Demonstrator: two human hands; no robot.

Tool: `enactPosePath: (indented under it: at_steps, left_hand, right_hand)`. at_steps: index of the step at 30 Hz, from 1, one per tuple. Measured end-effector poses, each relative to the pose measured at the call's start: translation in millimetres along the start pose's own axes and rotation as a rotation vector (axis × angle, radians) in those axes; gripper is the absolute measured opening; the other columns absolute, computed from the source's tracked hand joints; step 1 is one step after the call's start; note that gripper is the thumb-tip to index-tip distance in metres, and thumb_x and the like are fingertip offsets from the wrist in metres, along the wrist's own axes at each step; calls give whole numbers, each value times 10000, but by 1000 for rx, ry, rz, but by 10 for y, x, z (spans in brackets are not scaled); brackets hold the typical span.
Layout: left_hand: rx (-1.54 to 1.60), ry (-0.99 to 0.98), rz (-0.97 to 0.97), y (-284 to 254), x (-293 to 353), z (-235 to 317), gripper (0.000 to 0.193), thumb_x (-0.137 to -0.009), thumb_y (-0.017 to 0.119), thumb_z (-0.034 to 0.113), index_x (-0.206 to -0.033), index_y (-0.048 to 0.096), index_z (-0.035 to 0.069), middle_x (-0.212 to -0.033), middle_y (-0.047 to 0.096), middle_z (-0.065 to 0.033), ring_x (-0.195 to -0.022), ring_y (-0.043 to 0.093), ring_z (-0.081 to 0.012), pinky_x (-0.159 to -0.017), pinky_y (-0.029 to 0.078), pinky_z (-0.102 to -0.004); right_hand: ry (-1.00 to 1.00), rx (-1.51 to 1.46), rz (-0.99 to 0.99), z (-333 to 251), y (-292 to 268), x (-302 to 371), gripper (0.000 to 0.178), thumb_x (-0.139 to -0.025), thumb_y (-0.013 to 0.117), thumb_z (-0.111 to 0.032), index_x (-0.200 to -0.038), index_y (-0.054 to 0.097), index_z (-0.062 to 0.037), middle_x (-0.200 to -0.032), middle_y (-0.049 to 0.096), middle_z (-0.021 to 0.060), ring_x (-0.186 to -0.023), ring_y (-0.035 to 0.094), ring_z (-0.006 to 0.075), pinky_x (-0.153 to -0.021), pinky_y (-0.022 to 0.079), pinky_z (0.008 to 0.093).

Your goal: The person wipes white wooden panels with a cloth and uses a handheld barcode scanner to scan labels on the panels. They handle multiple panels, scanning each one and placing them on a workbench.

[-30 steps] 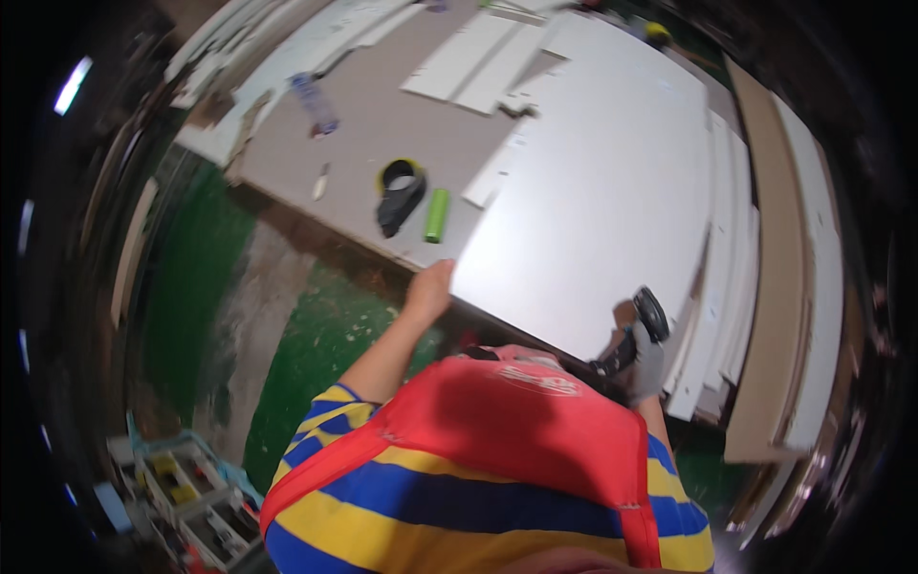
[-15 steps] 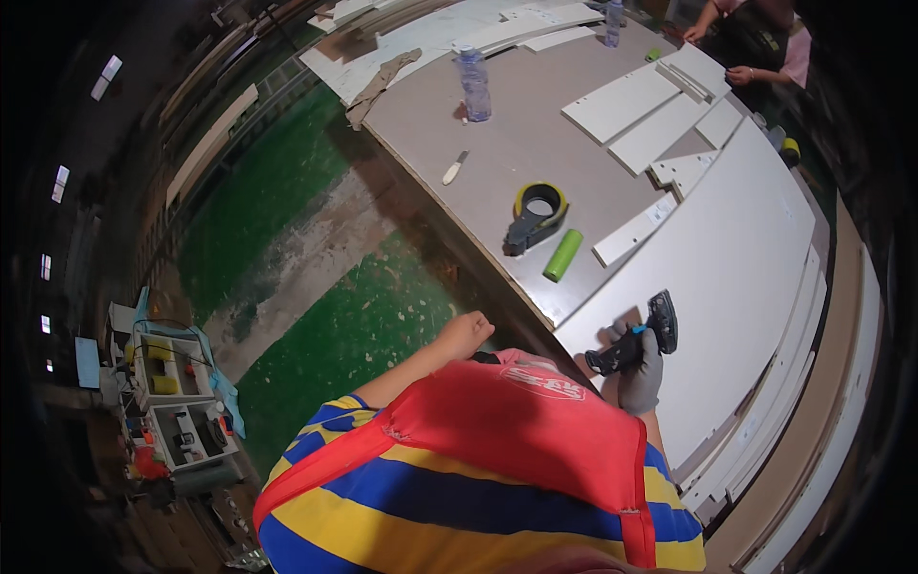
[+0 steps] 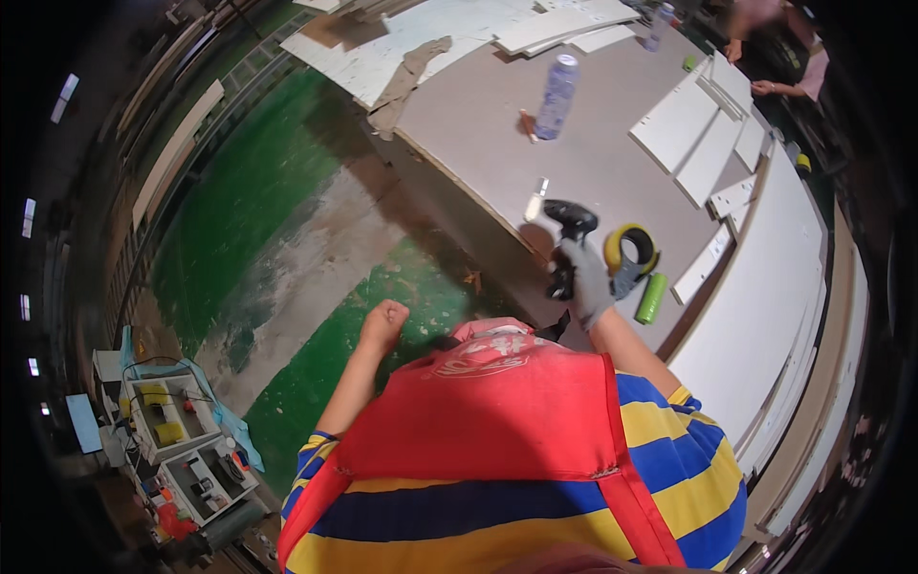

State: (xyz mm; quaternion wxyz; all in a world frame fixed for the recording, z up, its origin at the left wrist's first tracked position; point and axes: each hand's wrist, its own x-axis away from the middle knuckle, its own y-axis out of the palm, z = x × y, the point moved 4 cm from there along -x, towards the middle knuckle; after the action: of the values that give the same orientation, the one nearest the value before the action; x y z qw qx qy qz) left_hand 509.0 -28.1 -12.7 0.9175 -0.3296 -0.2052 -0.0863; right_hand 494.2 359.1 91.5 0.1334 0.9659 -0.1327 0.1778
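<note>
Gloved right hand (image 3: 585, 279) fingers wrapped around black drill (image 3: 566, 239), left hand (image 3: 382, 321) fisted

Grey-brown worktable (image 3: 612, 163), plastic bottle (image 3: 557, 96), white panels (image 3: 703, 143), yellow tape dispenser (image 3: 631, 253), green cylinder (image 3: 652, 298)

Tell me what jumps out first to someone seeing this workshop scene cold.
The gloved right hand stands out first, gripping a black power drill at the near edge of the grey worktable. Next is the bare left hand, closed in a fist over the green floor. A yellow tape dispenser sits just beyond the drill.
</note>
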Motion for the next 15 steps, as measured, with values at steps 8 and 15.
enactPosePath:
  at_steps: [8,15]
  left_hand:
    - [137,315,171,-733,-1063,620,223,-931,648,213,-1019,658,9,-858,672,-98,-813,627,-170,-764,511,-309]
    - [-163,465,115,-890,-2028,1331,353,-881,686,206,-1164,598,14,-1207,585,-180,-1172,536,-354,-998,438,-408]
  right_hand:
    - [-262,612,480,-39,-723,-1510,581,-875,687,-233,-1379,469,-46,-1044,637,110,-935,621,227,-830,507,373]
    - [-94,1293,762,-37,-763,-1722,804,-823,731,-190,-1502,313,-87,-1311,542,215,-1198,544,404,-1008,445,468]
